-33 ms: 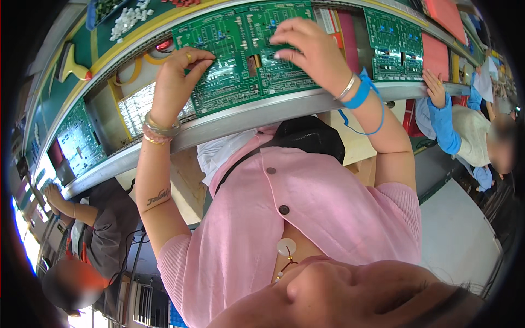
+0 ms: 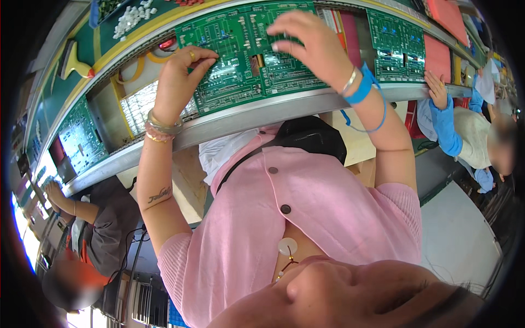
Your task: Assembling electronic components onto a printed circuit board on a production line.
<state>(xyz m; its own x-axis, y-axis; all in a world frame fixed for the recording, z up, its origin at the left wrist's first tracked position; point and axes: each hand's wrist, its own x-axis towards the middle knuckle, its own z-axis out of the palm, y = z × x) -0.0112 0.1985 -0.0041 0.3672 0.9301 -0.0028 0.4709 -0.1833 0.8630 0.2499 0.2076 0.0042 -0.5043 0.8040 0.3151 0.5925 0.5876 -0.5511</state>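
Observation:
A large green circuit board (image 2: 232, 82) lies on the rails in front of me, made of two like halves with a small slot between them. Over its left half, my left hand (image 2: 183, 74) has thumb and forefinger pinched together; whatever they may hold is too small to make out. My right hand (image 2: 314, 46) hovers above the right half, thumb and fingers apart, with nothing visible between them. Small blue parts (image 2: 221, 34) stand on the far part of the board. A blue strap with a cord (image 2: 363, 90) circles my right wrist.
A metal rail (image 2: 246, 109) runs along the near side. More green boards lie left (image 2: 82, 131) and right (image 2: 396, 41). White parts (image 2: 134, 19) and a yellow-handled tool (image 2: 76, 65) lie on the far ledge. A co-worker's hand (image 2: 436, 87) touches the rail at right; another person works at left.
My right hand has shifted slightly farther from me over the board. My left hand keeps its pinch in nearly the same place.

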